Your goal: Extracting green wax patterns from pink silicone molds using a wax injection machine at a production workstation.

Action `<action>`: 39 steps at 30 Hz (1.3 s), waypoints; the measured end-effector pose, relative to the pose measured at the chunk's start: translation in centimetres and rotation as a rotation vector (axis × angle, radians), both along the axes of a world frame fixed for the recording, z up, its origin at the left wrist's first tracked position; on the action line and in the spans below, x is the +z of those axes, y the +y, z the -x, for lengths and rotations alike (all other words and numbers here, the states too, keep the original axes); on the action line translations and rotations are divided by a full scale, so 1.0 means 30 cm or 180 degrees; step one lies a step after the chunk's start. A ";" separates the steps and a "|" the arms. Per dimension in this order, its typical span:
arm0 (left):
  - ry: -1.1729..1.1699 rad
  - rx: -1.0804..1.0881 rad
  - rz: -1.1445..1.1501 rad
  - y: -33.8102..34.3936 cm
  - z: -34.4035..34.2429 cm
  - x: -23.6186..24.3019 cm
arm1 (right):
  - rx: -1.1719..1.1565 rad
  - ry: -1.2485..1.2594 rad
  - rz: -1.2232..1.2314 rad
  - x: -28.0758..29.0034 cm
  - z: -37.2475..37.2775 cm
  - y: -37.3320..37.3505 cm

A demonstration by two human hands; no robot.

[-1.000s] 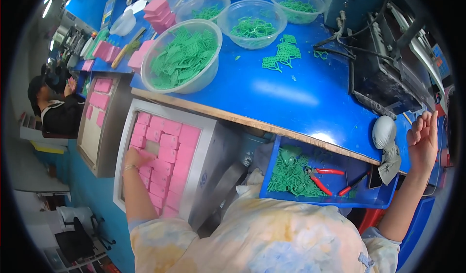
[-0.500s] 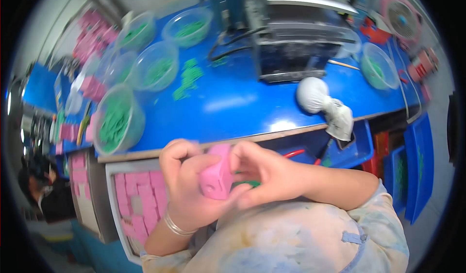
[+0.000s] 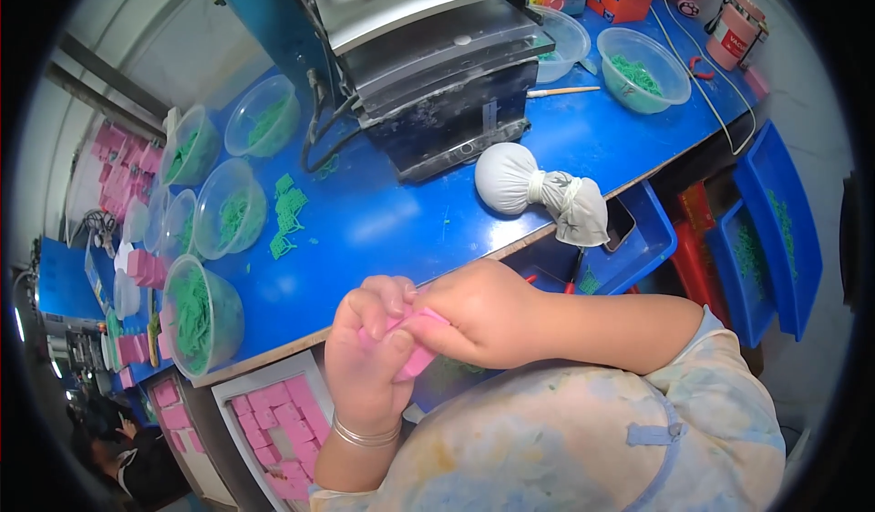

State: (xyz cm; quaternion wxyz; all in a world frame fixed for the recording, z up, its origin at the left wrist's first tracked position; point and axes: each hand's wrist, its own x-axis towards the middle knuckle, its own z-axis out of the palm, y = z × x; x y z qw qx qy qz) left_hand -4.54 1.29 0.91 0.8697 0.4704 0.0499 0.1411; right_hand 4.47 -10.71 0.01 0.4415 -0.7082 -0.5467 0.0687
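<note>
In front of my body I hold a pink rubber mould (image 3: 416, 363), a small block mostly covered by my fingers. My left hand (image 3: 365, 357) wraps round it from the left, thumb pressed on its near face. My right hand (image 3: 483, 313) is closed over its upper right part, thumb lying across it. Whether the mould's halves are parted cannot be seen. Just beyond my hands is the table's wooden front edge (image 3: 273, 355). A white cloth pouch (image 3: 507, 179), tied at the neck, lies on the blue tabletop (image 3: 365, 266) beyond my right hand.
Clear plastic bowls (image 3: 230, 312) with green wax pieces stand along the left; another bowl (image 3: 643, 95) is at the far right. A dark machine (image 3: 447, 111) occupies the back. Left below is a white tray (image 3: 239, 421) of pink moulds. Blue trays (image 3: 661, 239) sit below right.
My view has turned, so the table sits slanted. The mould has tilted between my hands, and my right hand has closed over its top, hiding more of it.
</note>
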 end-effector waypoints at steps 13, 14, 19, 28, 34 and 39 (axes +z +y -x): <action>-0.0224 -0.0166 0.2354 0.112 -0.027 -0.079 | -0.0797 0.4333 -0.0813 -0.057 -0.040 0.011; -0.0186 0.0064 0.2169 0.123 -0.029 -0.077 | -0.0826 0.4319 -0.0819 -0.061 -0.047 0.002; -0.0330 0.0414 0.0856 0.069 -0.008 -0.043 | -0.0086 0.4638 -0.0748 -0.090 -0.016 -0.013; -0.0094 -0.0094 -0.3382 0.008 0.000 -0.027 | -0.0252 0.3301 -0.0833 -0.106 0.008 -0.024; -0.0038 -0.0358 -0.3671 0.035 -0.019 0.004 | 0.0095 0.4256 -0.0447 -0.034 0.016 -0.030; -0.0301 -0.0198 -0.3219 0.046 -0.023 -0.043 | 0.0283 0.3702 -0.0569 -0.015 0.027 -0.036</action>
